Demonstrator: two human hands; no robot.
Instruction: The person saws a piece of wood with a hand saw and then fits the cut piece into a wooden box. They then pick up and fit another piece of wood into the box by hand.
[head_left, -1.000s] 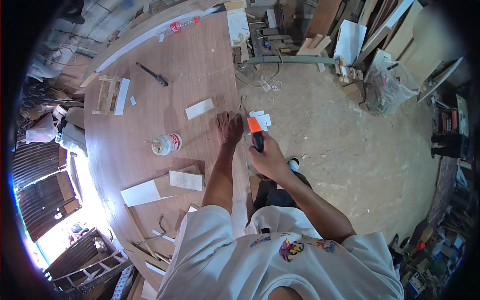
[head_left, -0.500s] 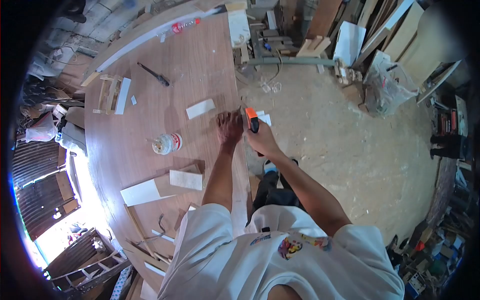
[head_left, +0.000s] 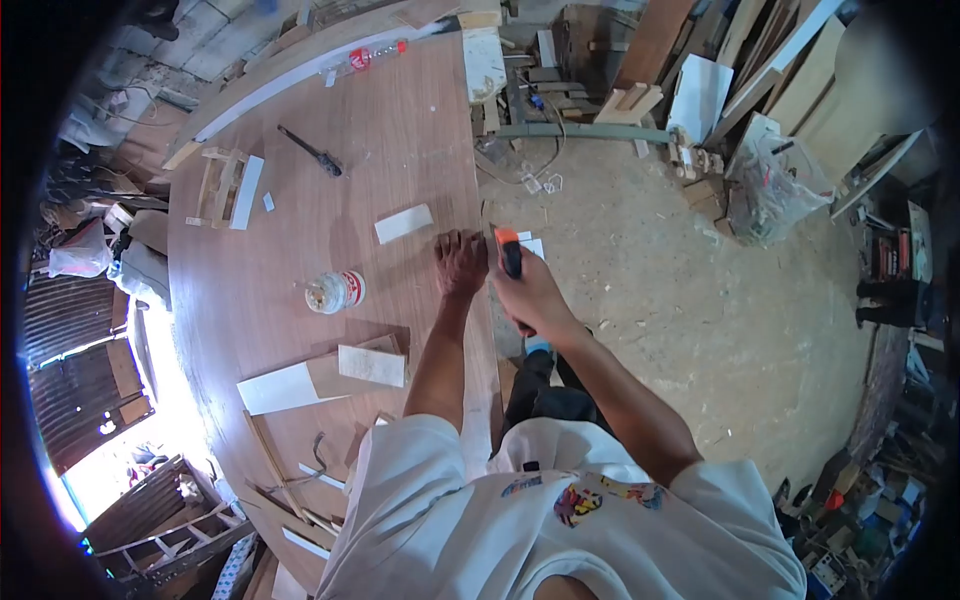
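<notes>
My left hand (head_left: 461, 264) lies pressed down at the right edge of the wooden table (head_left: 400, 130), its fingers stretched forward and a little apart. Whatever may be under the palm is hidden. Just beyond the edge, my right hand (head_left: 533, 298) is wrapped round the orange and black handle of a handsaw (head_left: 508, 250). Its blade is seen nearly edge-on and is hard to make out. A white-faced offcut (head_left: 404, 224) rests on the tabletop ahead of my left hand. To the left stands a jar (head_left: 336, 291) with a red and white label.
Nearer me on the table lie a white board (head_left: 278, 388) and a white block (head_left: 371, 366). Farther off are a dark slim tool (head_left: 311, 150), a small wooden frame (head_left: 217, 188) and a plastic bottle (head_left: 370, 56). Boards and a plastic bag (head_left: 775, 190) stand at the right.
My right hand and the handsaw have shifted slightly right and back towards me. My left hand stays in place on the table edge. The view has moved a little.
</notes>
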